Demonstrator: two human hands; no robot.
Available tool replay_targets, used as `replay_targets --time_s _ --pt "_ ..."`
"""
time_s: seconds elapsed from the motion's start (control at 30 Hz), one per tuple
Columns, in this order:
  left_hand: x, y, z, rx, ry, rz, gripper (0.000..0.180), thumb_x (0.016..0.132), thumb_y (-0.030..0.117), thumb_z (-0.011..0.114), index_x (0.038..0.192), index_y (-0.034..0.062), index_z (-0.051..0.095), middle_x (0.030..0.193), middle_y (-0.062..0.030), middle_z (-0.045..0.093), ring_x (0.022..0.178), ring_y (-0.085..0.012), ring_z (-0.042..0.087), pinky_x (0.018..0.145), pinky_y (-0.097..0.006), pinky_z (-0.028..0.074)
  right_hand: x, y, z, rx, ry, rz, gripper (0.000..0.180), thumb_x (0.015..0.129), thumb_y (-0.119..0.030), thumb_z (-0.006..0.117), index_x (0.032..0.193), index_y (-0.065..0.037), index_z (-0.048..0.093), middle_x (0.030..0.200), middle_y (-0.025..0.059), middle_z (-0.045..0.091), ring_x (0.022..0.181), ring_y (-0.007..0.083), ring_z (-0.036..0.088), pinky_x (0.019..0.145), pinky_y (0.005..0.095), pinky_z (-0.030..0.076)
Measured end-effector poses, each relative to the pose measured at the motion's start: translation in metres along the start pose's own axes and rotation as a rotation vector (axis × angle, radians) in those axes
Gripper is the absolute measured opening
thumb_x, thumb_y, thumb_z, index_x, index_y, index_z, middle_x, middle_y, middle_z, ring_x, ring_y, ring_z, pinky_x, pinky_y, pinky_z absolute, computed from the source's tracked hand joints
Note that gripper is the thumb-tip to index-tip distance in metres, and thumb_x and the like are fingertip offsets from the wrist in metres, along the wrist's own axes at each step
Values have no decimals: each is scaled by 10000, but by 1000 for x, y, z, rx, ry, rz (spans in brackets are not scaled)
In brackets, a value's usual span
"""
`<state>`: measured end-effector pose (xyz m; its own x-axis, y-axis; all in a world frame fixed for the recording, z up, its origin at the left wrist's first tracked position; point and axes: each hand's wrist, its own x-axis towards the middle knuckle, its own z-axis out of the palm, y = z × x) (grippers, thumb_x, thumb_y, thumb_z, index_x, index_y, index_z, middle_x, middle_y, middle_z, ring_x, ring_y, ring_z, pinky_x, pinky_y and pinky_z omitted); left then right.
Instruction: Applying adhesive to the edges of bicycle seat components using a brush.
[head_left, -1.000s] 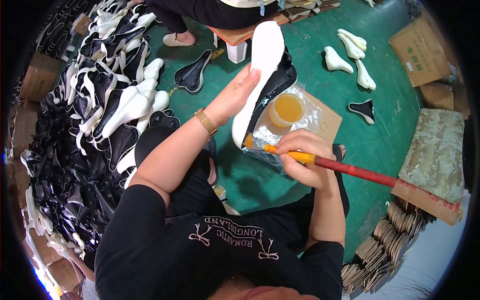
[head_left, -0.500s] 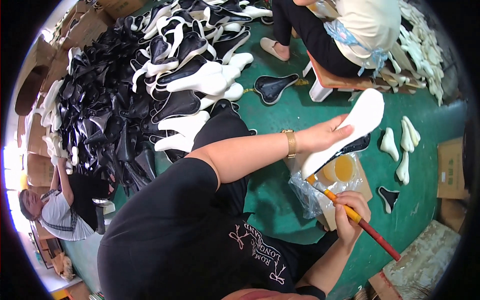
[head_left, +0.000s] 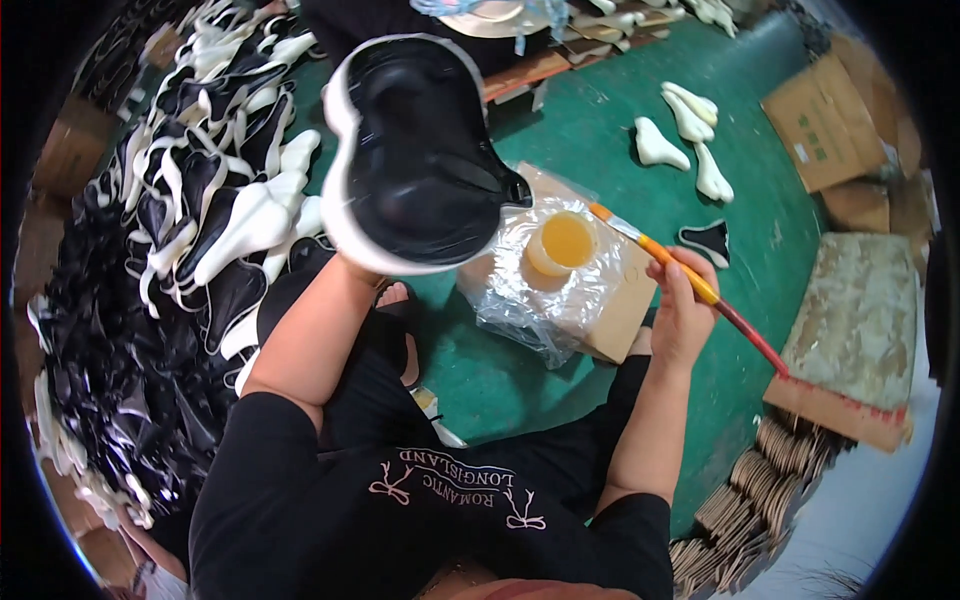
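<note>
My left hand (head_left: 362, 266) holds up a bicycle saddle (head_left: 415, 150) at the upper middle. Its glossy black hollow side faces me, with a white padded rim around it. The saddle hides most of my left fingers. A paintbrush (head_left: 690, 282) with a yellow and red handle is gripped in my right hand (head_left: 685, 305). Its bristles point up and left, just right of a clear cup of amber liquid (head_left: 562, 245). The cup stands on clear plastic film (head_left: 520, 310) over a cardboard box (head_left: 622, 318).
A large heap of black and white saddle parts (head_left: 150, 330) covers the left. White saddle pads (head_left: 660, 146) and a small black piece (head_left: 708, 242) lie on the green floor. Cartons (head_left: 825, 120) and stacked cardboard (head_left: 745, 490) stand at right. Another person (head_left: 490, 18) sits at the top.
The saddle has moved left and turned, from white side up over the cup to black hollow side showing. The brush has come away from its edge. My view has swung right.
</note>
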<state>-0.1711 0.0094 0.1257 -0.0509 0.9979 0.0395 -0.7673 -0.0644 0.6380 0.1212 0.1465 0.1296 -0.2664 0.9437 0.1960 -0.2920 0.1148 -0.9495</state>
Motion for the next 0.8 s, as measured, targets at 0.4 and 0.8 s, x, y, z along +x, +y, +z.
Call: replay_targets --time_s 0.4,0.8 --pt "4 -13 18 1120 317 6 408 683 295 838 1019 113 693 975 -23 684 915 -180 616 868 -339 484 -9 2 13 -15 -171 -71 170 861 22 625 1027 32 593 1021 113 614 881 175 639 813 274 528" --pt "8 -17 34 839 -158 270 354 814 199 689 1130 59 613 1182 -104 586 1136 -262 533 996 -356 401 -3 7 5 -564 -187 -160 97 799 -41 679 886 -18 641 846 76 656 801 157 618 736 273 496"
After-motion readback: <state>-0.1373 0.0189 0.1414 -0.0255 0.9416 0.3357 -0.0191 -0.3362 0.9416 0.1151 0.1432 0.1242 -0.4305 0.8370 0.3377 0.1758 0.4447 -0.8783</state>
